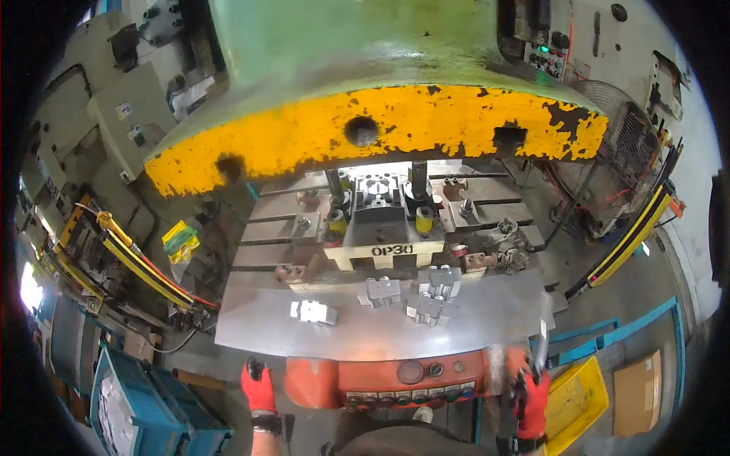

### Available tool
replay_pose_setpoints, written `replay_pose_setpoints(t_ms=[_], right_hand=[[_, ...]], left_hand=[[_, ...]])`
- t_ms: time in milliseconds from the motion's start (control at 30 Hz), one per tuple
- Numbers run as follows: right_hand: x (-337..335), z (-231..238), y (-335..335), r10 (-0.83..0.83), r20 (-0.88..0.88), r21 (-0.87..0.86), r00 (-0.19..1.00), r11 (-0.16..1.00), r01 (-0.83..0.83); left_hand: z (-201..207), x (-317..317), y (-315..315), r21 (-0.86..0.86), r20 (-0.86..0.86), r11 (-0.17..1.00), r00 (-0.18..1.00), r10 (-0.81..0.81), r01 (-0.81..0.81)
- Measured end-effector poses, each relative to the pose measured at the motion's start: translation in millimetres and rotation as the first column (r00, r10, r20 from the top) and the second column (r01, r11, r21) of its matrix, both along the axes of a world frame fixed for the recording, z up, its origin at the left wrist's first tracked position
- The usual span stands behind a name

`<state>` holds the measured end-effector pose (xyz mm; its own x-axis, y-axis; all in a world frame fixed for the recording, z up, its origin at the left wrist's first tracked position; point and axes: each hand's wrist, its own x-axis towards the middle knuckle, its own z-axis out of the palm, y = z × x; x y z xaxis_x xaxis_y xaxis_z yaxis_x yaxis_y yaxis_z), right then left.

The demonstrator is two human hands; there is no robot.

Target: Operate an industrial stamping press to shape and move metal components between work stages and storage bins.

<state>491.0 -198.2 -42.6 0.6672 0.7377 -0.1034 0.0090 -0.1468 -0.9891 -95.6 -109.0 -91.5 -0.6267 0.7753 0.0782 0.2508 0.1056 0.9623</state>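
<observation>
The left hand (pixel 259 387) and right hand (pixel 533 397), grips impossible to tell, are sensibly hovering beyond the tabletop (pixel 258 323) near corners, clear of the die (pixel 380 216).

I note: blue bin (pixel 154 401), lower left; cardboard box (pixel 637 395), lower right; caged fan (pixel 633 144), upper right of frame.

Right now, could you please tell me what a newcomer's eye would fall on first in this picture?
Most likely the chipped yellow band along the lower edge of the green press, spanning the upper middle. Next would probably come the red gloves on the left hand and right hand, low at either side of the orange panel. Between band and panel, grey metal parts lie on a shiny plate.
</observation>
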Motion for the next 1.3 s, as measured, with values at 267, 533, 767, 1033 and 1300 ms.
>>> replay_pose_setpoints(t_ms=[267,533,767,1033,1300], right_hand=[[-139.7,149.6,268.8,0.619,0.224,0.011,0.753,0.771,-0.637],[-145.6,150.1,342.0,0.697,0.05,-0.044,0.716,0.717,-0.695],[-159.1,115.5,342.8,0.509,0.412,-0.021,0.756,0.835,-0.551],[-162.3,154.9,334.3,0.305,0.845,-0.143,0.44,0.921,-0.363],[-160.3,148.5,337.8,0.489,0.711,-0.205,0.505,0.832,-0.516]], left_hand=[[50.3,56.8,60.4,0.248,-0.029,0.934,0.966,-0.258,0.257],[58.7,56.7,69.6,0.172,-0.281,0.93,0.921,-0.269,0.324],[77.2,53.6,88.1,0.144,-0.245,0.922,0.915,-0.32,0.361],[89.3,78.7,101.0,0.18,-0.467,0.866,0.816,-0.342,0.466],[94.7,91.0,104.1,0.204,-0.375,0.854,0.844,-0.384,0.479]])
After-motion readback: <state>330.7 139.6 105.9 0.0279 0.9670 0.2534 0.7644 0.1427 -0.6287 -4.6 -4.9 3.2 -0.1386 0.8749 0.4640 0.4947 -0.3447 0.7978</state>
